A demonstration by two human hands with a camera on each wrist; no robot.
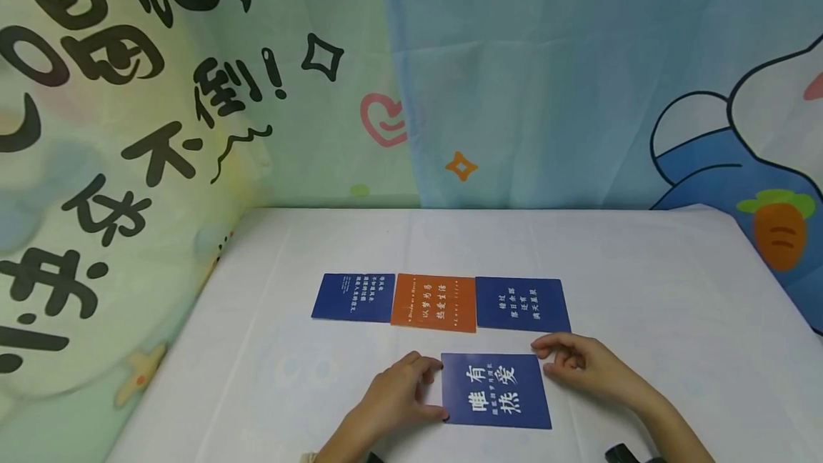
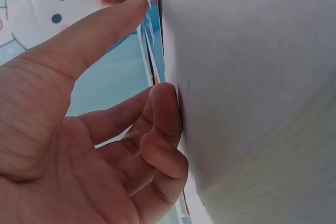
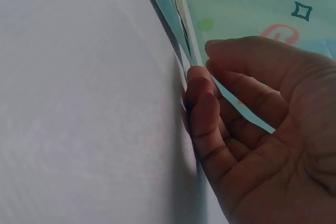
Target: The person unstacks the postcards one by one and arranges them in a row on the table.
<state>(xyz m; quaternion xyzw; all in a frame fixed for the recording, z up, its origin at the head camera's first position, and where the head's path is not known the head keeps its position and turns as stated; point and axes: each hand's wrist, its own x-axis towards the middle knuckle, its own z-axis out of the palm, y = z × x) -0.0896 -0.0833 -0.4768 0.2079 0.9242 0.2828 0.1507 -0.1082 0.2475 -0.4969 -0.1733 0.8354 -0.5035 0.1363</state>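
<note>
A blue card (image 1: 495, 391) with white lettering lies flat on the white cloth at the near middle. At its left edge is my left hand (image 1: 401, 393), its thumb and index fingertip touching near the two left corners. My right hand (image 1: 588, 363) is just off the card's upper right corner, fingers loosely bent and nothing held. Behind the near card, three cards form a row: a blue card (image 1: 355, 297), an orange card (image 1: 434, 302) and another blue card (image 1: 522, 304). In the left wrist view, the card (image 2: 152, 19) is seen edge-on by the thumb.
White cloth (image 1: 656, 270) covers the table. A printed curtain (image 1: 514, 91) with lettering and cartoon figures hangs behind it and along the left side. A black object (image 1: 620, 454) shows at the bottom edge near the right forearm.
</note>
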